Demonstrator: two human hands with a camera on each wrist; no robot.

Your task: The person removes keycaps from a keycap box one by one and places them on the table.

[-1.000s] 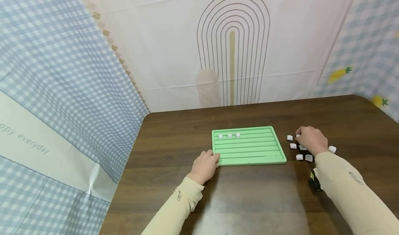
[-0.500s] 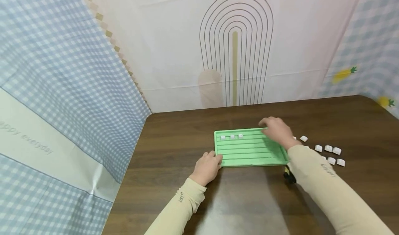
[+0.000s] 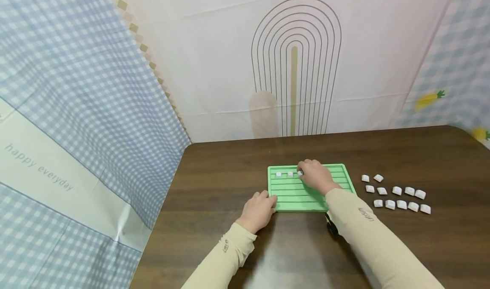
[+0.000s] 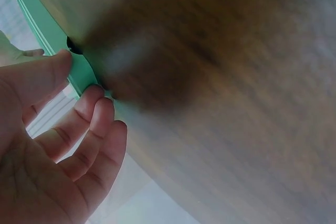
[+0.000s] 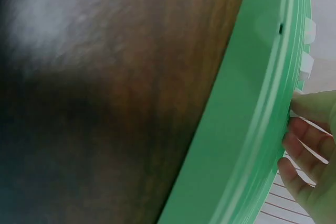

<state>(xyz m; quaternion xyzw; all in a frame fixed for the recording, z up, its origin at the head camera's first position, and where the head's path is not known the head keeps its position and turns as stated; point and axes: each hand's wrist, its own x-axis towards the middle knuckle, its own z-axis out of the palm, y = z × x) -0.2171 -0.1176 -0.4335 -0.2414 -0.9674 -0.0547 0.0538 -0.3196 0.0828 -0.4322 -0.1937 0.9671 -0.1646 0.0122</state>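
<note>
A shallow green ridged tray lies on the table, with a short row of white keycaps along its far ridge at the left. My left hand grips the tray's near left corner; in the left wrist view the thumb lies on one side of the edge and curled fingers on the other. Over the far ridge, my right hand pinches a keycap, mostly hidden by thumb and fingertips, right beside the third keycap of the row.
Several loose white keycaps lie in uneven rows on the brown wooden table, right of the tray. A black device sits under the right wrist. A printed cloth hangs behind the table, and checked cloth hangs at the left.
My right hand has moved left from the loose keycaps, across the tray, to the end of the keycap row. My left hand has kept its grip on the tray corner. The head view has shifted slightly.
</note>
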